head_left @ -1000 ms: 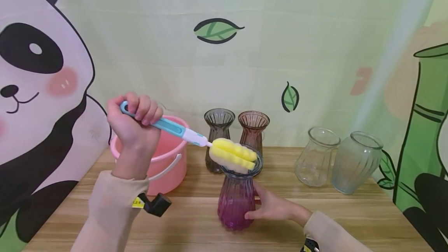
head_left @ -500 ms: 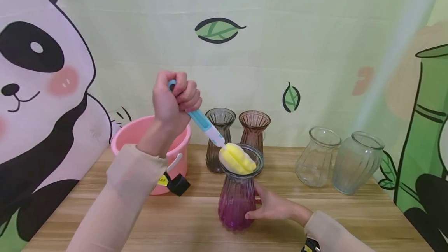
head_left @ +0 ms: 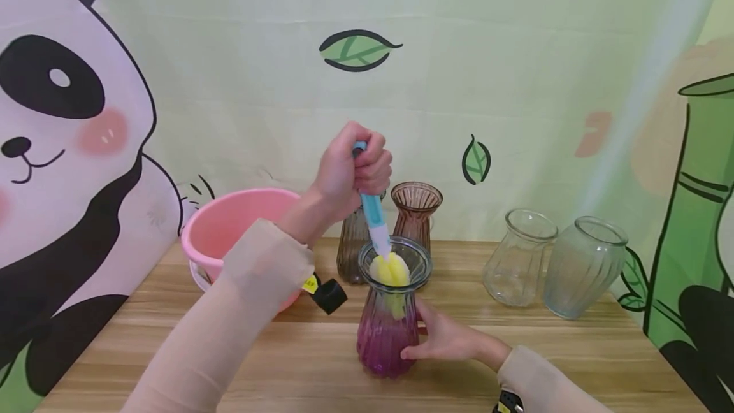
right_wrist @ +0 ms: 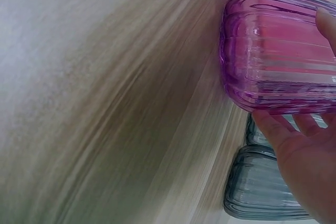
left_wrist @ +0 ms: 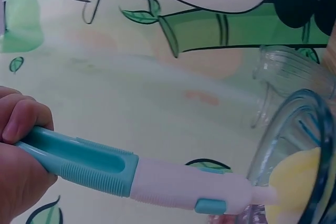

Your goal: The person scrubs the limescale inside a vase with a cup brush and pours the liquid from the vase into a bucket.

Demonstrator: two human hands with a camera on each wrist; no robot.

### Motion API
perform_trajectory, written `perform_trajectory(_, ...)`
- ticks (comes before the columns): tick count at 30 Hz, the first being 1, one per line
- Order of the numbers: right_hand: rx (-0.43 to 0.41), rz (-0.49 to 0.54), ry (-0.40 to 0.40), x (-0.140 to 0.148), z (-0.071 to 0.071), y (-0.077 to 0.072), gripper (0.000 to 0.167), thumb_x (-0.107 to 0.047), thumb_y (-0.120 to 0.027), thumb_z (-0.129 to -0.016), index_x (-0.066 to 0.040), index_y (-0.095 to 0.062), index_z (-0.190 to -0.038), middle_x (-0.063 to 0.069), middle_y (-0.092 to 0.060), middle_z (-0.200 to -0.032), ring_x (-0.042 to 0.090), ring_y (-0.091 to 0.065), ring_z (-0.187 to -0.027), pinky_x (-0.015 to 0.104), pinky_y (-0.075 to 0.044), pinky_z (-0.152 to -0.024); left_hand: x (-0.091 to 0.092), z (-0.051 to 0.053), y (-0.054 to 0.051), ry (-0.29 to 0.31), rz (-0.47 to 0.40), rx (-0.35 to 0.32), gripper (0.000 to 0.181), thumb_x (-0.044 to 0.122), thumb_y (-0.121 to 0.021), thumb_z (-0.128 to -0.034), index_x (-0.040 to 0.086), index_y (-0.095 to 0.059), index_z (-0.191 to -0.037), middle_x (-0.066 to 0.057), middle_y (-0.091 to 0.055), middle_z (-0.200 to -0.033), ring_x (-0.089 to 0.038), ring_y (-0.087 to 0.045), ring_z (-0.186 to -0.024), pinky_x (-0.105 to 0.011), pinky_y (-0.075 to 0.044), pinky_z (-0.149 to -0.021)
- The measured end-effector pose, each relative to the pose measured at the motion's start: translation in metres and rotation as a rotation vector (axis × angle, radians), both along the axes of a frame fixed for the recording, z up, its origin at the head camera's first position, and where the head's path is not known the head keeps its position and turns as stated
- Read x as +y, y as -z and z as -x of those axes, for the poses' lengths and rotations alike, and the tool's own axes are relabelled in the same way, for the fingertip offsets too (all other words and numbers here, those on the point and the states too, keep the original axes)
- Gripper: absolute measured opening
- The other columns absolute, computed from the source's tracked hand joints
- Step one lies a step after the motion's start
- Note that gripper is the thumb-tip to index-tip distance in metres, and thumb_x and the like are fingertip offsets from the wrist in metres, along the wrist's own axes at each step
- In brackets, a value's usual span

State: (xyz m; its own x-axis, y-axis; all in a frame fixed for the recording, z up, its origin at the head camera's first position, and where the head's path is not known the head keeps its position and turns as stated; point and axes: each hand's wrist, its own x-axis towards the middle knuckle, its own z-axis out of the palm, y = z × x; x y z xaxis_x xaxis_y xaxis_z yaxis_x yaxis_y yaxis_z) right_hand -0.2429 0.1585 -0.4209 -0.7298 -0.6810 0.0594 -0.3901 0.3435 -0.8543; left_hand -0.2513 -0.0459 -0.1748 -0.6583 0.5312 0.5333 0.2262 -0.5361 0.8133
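Note:
My left hand point(head_left: 355, 167) grips the blue handle of a sponge bottle brush point(head_left: 375, 214), held steeply downward. Its yellow and white sponge head point(head_left: 391, 269) sits inside the mouth and neck of a ribbed glass vase point(head_left: 387, 343), clear grey above and purple below. The left wrist view shows the blue and white brush handle point(left_wrist: 178, 184) running to the vase's rim point(left_wrist: 317, 129). On the vase's right side my right hand point(head_left: 447, 335) holds the lower body, thumb in front. The right wrist view has that hand point(right_wrist: 299, 153) around the purple base point(right_wrist: 278, 51); the vase stands upright on the table.
A pink bucket point(head_left: 201, 234) stands at the left, partly behind my left arm. Behind the vase are a grey vase point(head_left: 351, 247) and a brown vase point(head_left: 414, 218). Two clear glass vases point(head_left: 516, 266) point(head_left: 585, 273) stand at the right of the wooden table point(head_left: 459, 387).
My left hand has moved right and turned the brush from nearly level to steep. The sponge head has gone from lying over the rim down into the vase's neck. My right hand stays put.

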Motion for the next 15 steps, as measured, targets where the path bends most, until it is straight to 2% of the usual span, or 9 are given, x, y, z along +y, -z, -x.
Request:
perform_trajectory(6, 0.006, 0.011, -0.006, -0.002, 0.001, 0.001, 0.079, -0.017, -0.074, -0.076, -0.007, -0.025, -0.137, 0.015, -0.042, -0.132, 0.031, -0.044, -0.123, 0.029, -0.045, -0.094, 0.012, 0.005, 0.015, 0.02, 0.083, -0.007, 0.035, 0.011, -0.019, -0.0815, 0.015, -0.021, -0.047, 0.008, -0.02, -0.04, -0.009, -0.014, -0.036, -0.025, -0.008, -0.039)
perform_trajectory(15, 0.023, 0.02, -0.029, 0.0, 0.002, 0.001, 0.075, -0.019, -0.074, -0.077, -0.006, -0.026, -0.135, 0.012, -0.044, -0.128, 0.028, -0.046, -0.121, 0.023, -0.044, -0.093, 0.024, 0.01, 0.062, 0.053, 0.143, -0.057, 0.034, 0.01, -0.021, -0.0819, 0.016, -0.022, -0.049, 0.009, -0.022, -0.042, -0.008, -0.016, -0.037, -0.023, -0.012, -0.04)
